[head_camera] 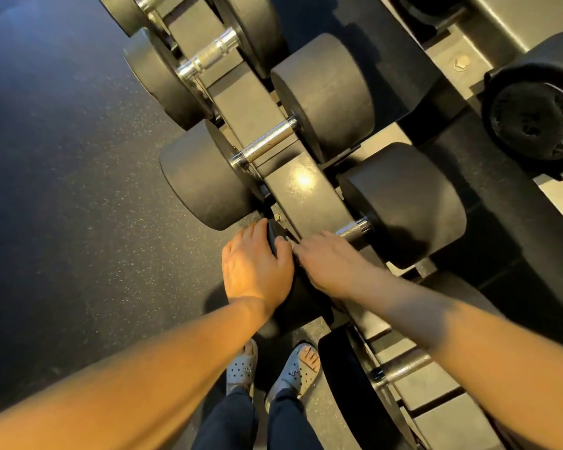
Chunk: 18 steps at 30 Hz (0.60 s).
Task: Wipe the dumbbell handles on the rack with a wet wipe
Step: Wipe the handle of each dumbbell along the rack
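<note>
Black dumbbells with knurled steel handles lie in a row on the dark rack (303,190). On the nearest full dumbbell, my right hand (329,264) covers the near part of the handle (353,229), fingers curled over it. Its far head (407,203) is in plain sight. My left hand (255,267) lies over the same dumbbell's near head (275,233), fingers bent round its edge. No wet wipe shows; anything under my right palm is hidden. Two more handles (268,141) (208,55) lie bare farther along the rack.
Speckled dark rubber floor (78,190) spreads to the left. Another dumbbell handle (403,368) lies near my right forearm. A second rack tier with a large dumbbell (533,115) is at the right. My feet in grey clogs (241,368) stand close to the rack.
</note>
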Each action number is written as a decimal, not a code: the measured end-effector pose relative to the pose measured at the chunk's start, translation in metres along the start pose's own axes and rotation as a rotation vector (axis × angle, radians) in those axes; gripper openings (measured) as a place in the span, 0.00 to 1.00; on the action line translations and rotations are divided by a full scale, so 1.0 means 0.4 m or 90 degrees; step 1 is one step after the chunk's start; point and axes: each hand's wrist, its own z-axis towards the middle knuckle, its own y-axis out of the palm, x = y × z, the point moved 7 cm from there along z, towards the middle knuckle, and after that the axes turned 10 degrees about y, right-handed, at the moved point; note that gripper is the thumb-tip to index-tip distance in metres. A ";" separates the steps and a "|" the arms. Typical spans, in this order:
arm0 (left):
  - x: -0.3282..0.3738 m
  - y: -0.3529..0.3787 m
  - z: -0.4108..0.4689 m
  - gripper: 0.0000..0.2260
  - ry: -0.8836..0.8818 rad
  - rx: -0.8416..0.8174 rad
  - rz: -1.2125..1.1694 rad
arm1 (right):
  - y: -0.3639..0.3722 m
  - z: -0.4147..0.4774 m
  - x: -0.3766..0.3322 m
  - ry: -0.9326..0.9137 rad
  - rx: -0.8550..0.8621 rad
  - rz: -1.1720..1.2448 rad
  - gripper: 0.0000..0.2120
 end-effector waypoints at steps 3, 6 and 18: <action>-0.005 0.003 0.004 0.25 0.001 0.001 0.006 | 0.006 0.098 0.030 0.128 -0.303 0.214 0.11; -0.010 0.008 0.006 0.23 -0.002 0.001 0.000 | 0.025 0.134 0.041 0.198 -0.480 0.341 0.12; -0.006 0.002 -0.002 0.21 -0.007 0.014 -0.016 | 0.025 -0.115 0.065 -0.018 0.354 0.091 0.19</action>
